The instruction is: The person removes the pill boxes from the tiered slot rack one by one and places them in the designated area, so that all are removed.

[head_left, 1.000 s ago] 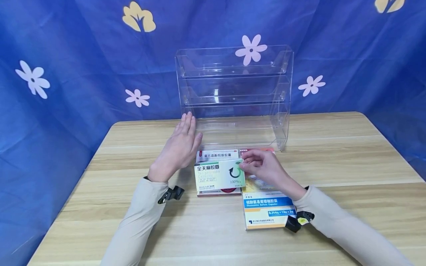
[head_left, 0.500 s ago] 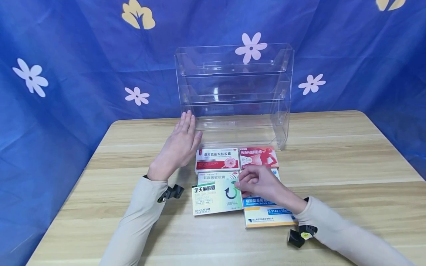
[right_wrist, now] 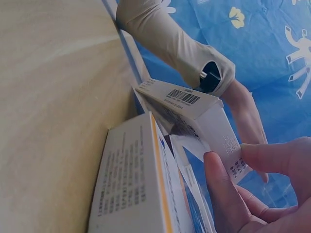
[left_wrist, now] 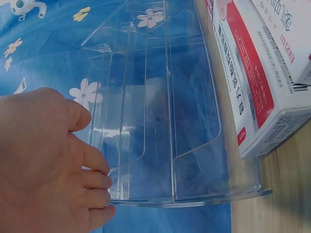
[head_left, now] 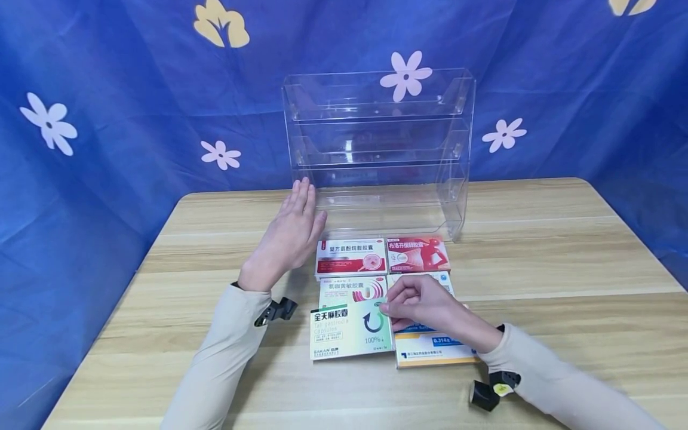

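Observation:
My right hand (head_left: 421, 303) pinches the right end of a green-and-white medicine box (head_left: 349, 331) between thumb and fingers. In the right wrist view that medicine box (right_wrist: 226, 138) is tilted, its barcode side showing. It overlaps the front of a white medicine box with pink rings (head_left: 368, 289). My left hand (head_left: 285, 239) lies with straight fingers against the left side of a clear tiered rack (head_left: 384, 230). In the left wrist view, the fingertips of the left hand (left_wrist: 53, 165) are right at the rack's side wall (left_wrist: 189, 199).
Just before the rack lie a red-and-white medicine box (head_left: 350, 258) and a red medicine box (head_left: 418, 255). A blue-and-white medicine box (head_left: 436, 351) lies under my right hand, partly hidden. A blue flowered curtain (head_left: 134, 119) hangs behind the wooden table (head_left: 537, 239).
My right hand has brought the green-and-white box toward me, from over the upper boxes to the front of the left column. The left hand stays at the rack.

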`<state>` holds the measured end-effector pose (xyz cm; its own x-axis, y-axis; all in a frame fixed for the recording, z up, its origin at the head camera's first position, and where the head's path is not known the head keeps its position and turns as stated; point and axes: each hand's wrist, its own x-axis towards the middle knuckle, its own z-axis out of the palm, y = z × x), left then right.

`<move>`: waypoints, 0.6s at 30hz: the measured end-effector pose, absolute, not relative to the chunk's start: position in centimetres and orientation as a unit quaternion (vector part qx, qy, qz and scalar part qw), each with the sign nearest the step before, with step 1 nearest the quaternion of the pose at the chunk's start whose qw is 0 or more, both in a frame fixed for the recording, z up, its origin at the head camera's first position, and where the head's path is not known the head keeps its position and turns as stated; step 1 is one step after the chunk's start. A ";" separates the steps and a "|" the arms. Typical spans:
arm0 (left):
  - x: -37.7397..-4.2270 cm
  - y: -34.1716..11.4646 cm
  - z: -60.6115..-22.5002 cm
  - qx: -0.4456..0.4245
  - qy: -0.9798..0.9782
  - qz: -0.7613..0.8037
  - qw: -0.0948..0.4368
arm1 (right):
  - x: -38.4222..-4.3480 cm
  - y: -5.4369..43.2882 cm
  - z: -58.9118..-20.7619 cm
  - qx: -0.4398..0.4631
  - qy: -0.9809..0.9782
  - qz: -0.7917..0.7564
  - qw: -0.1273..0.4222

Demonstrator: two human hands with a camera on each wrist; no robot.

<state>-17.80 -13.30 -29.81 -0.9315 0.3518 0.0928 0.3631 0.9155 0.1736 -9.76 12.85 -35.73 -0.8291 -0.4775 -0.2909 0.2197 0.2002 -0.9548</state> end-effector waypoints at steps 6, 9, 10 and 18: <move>-17.8 -13.3 -29.8 -0.182 -0.978 -0.092 0.029 | -9.3 12.9 -35.7 -0.091 0.714 -0.631 0.290; -17.8 -13.3 -29.9 -0.182 -0.979 -0.089 0.030 | -9.2 12.9 -35.8 -0.083 0.715 -0.627 0.297; -17.8 -13.3 -29.8 -0.182 -0.979 -0.089 0.031 | -9.1 13.0 -35.9 -0.080 0.717 -0.624 0.300; -17.7 -13.2 -29.8 -0.181 -0.979 -0.089 0.031 | -9.1 13.0 -36.1 -0.069 0.733 -0.606 0.301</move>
